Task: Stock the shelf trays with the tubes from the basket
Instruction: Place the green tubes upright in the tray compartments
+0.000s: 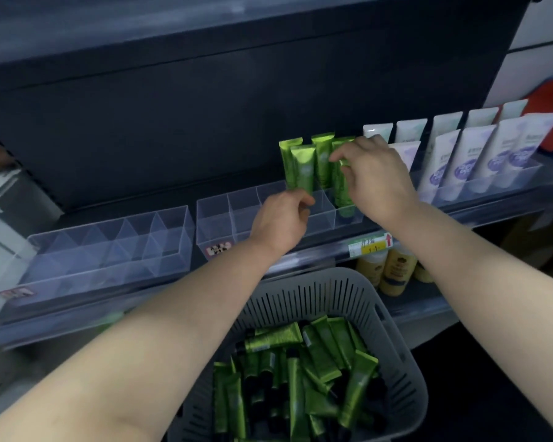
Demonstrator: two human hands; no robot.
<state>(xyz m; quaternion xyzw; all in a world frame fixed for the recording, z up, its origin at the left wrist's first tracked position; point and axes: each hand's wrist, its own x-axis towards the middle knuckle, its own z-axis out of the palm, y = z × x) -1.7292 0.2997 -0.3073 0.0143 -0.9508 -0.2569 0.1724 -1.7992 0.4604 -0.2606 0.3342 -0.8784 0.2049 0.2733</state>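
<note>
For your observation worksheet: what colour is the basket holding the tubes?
Grey, with slotted sides; the basket shows best in the head view.

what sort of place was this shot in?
Most likely a shop aisle, toiletries or cosmetics: a shelf-edge price label, clear divided trays beside rows of white tubes, and a basket of green tubes for restocking.

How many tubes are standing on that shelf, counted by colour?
Green tubes: 4
White tubes: 10
Total: 14 in view; the right hand, which pinches one green tube, may hide more.
</note>
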